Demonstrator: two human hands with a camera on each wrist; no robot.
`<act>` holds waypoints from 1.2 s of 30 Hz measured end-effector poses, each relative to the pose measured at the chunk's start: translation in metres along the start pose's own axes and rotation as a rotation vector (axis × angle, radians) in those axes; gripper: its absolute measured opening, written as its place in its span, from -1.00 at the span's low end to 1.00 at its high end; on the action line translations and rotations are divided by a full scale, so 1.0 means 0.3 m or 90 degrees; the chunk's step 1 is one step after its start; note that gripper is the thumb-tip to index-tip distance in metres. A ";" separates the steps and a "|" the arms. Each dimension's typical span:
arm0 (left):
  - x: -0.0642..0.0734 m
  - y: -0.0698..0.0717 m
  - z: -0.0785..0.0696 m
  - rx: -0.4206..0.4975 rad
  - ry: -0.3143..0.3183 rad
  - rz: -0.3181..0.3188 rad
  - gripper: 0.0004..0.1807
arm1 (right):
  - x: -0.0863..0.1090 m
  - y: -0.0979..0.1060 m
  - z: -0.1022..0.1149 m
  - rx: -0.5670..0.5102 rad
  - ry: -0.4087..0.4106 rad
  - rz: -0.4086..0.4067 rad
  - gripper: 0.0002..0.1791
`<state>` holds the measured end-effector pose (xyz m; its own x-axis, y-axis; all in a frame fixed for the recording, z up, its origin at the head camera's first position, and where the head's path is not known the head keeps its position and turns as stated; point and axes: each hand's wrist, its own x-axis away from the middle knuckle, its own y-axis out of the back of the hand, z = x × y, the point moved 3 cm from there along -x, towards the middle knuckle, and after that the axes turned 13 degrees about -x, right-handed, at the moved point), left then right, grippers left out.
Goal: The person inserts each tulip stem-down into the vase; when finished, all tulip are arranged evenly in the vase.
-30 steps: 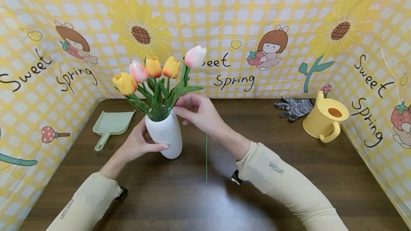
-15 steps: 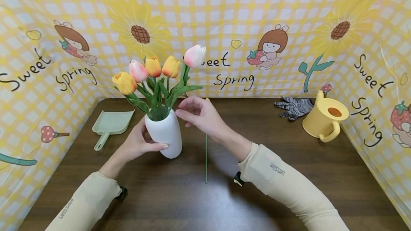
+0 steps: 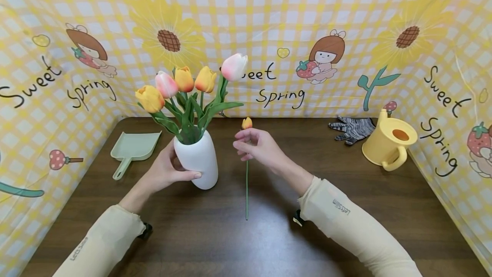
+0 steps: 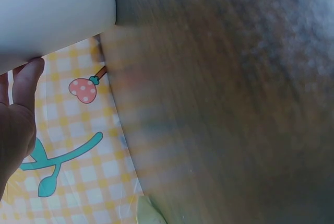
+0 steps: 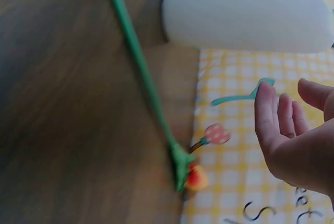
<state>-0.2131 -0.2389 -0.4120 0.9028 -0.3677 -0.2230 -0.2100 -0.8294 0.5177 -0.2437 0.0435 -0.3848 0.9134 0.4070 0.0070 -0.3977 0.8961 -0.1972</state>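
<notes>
A white vase [image 3: 197, 161] holds several artificial tulips [image 3: 183, 79], yellow-orange and pink-white, with green leaves. My left hand [image 3: 165, 170] grips the vase from its left side, thumb across the front; in the left wrist view, fingertips touch the vase wall [image 4: 57, 20]. To the right of the vase, a single orange-yellow tulip [image 3: 247, 191] lies on the table, its green stem pointing towards me. Over its upper part is my right hand [image 3: 261, 148], fingers loosely bent and holding nothing. The right wrist view shows a gap between its thumb and fingers, with the tulip's bloom [image 5: 197, 178] apart from them.
A pale green dustpan [image 3: 132, 148] lies left of the vase. At the back right are a black-and-grey glove [image 3: 351, 129] and a yellow watering can [image 3: 386, 140]. A yellow checked cloth [image 3: 261, 20] encloses the back and sides of the brown wooden table [image 3: 326, 225].
My right hand has let go of the tulips at the vase mouth and moved right, over the lying tulip, whose bloom now shows. My left hand and the vase have stayed in place.
</notes>
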 end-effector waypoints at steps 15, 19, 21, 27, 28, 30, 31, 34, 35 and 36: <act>-0.008 0.010 -0.006 0.004 -0.007 0.001 -0.01 | -0.049 0.141 -0.162 0.068 -0.246 -0.052 -0.41; -0.008 0.014 -0.009 0.005 -0.004 -0.002 -0.01 | -0.066 0.148 -0.181 0.084 -0.260 -0.067 -0.46; -0.005 0.018 -0.009 0.005 -0.001 -0.006 -0.01 | -0.073 0.143 -0.185 0.092 -0.260 -0.069 -0.49; 0.006 0.016 -0.003 0.003 0.006 -0.004 -0.02 | -0.080 0.132 -0.206 0.132 -0.275 -0.079 -0.59; 0.006 0.013 -0.001 0.002 0.005 -0.002 -0.02 | -0.079 0.133 -0.210 0.140 -0.275 -0.082 -0.61; 0.006 0.007 -0.002 0.004 0.000 0.001 -0.02 | -0.075 0.134 -0.215 0.155 -0.272 -0.087 -0.62; 0.005 0.004 -0.002 0.003 -0.002 0.002 -0.02 | -0.074 0.134 -0.217 0.160 -0.270 -0.089 -0.63; 0.005 0.001 0.000 0.003 -0.006 0.002 -0.04 | -0.070 0.132 -0.221 0.173 -0.262 -0.093 -0.65; 0.005 0.000 0.000 0.004 -0.008 0.003 -0.04 | -0.069 0.131 -0.222 0.176 -0.260 -0.094 -0.66; 0.005 -0.001 0.001 0.005 -0.008 0.003 -0.04 | -0.070 0.132 -0.224 0.177 -0.260 -0.097 -0.68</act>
<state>-0.2119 -0.2393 -0.4128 0.8970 -0.3773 -0.2304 -0.2177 -0.8306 0.5125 -0.2726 0.0585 -0.4587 0.8770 0.2538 0.4079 -0.3209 0.9414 0.1041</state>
